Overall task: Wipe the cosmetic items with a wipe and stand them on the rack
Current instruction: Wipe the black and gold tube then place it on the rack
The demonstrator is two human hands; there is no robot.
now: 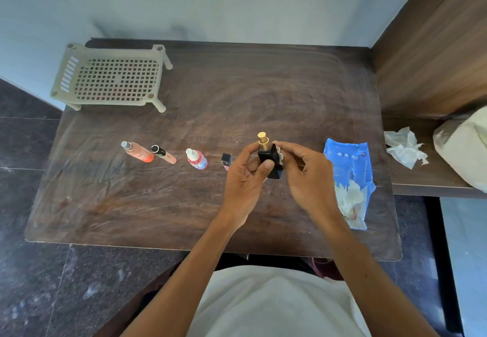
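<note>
My left hand [246, 178] grips a black square perfume bottle [271, 161] with a gold sprayer, held upright above the table. My right hand [305, 173] presses a small white wipe [281, 158] against the bottle's right side. Standing in a row to the left are an orange bottle [138, 152], a slim peach tube with a black cap [163, 154], a red-and-white bottle [197, 159] and a small black-capped nail polish [226, 161]. The beige perforated rack [110, 78] stands at the table's far left with nothing on it.
A torn blue wipes pack [350, 176] with white wipes spilling out lies right of my hands. A crumpled used wipe [405, 147] and a pale bag [463, 147] rest on a lower shelf at right. The dark wooden table [237, 94] meets the wall.
</note>
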